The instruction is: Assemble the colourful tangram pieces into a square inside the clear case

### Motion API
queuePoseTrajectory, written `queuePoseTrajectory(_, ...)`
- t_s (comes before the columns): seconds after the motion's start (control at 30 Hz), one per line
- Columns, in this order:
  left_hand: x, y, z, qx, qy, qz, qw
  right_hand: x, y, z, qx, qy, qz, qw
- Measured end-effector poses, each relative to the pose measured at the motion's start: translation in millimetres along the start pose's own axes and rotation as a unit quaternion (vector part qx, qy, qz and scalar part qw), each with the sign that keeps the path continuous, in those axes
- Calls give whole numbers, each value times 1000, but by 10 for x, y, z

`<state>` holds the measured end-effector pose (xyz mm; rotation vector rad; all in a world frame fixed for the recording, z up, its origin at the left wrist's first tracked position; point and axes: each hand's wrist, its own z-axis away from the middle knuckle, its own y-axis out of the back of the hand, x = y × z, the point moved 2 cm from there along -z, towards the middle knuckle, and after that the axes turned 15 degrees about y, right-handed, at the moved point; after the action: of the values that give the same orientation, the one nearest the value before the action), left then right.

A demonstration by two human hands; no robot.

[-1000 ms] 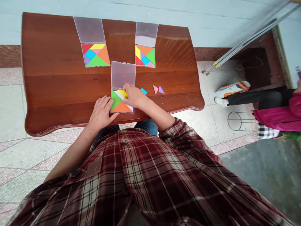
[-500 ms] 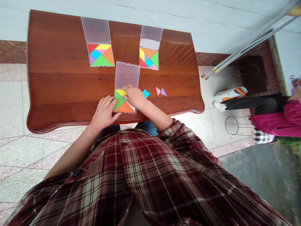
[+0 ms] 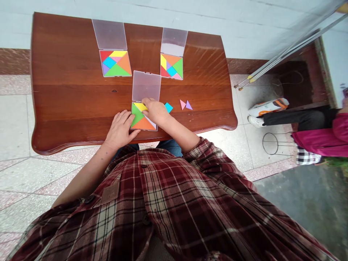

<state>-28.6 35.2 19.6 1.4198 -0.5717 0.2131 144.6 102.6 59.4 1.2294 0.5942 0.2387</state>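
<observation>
The left hand lies open, fingers against the near tangram case on the wooden desk; the curled right hand presses its yellow piece, grip unclear, near a loose blue square, pink triangle and purple triangle

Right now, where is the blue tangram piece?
In the head view, the blue piece sits just right of the right hand, left of the pink triangle.
</observation>
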Motion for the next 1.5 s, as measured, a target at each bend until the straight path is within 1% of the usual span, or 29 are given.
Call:
queuePoseTrajectory(0.13,-8,-6,-3,4,-2,-2,1000,-86,25,11,-14,-10,36,999)
queuePoseTrajectory(0.27,-11,-8,-2,9,-7,-7,1000,-133,12,31,-26,11,71,997)
queuePoseTrajectory(0.4,-5,-1,2,5,-6,-5,1000,-126,-23,44,-17,24,83,996)
queuePoseTrajectory(0.53,-1,7,6,5,-4,-10,1000,-82,-16,40,-6,18,72,997)
queuePoseTrajectory(0.67,-3,-2,2,2,-6,-7,1000,11,52,-7,9,3,53,999)
queuePoseTrajectory(0.87,-4,-6,-1,5,-10,-7,1000,86,120,-88,-10,-7,23,1000)
queuePoseTrajectory(1.03,11,10,2,5,-9,-9,1000,101,120,-16,10,7,18,1000)
queuePoseTrajectory(1.2,11,1,2,5,-9,-6,1000,109,91,85,-42,6,24,999)
queuePoseTrajectory(1.5,-1,-10,12,6,-10,-7,1000,71,34,6,-28,7,35,999)
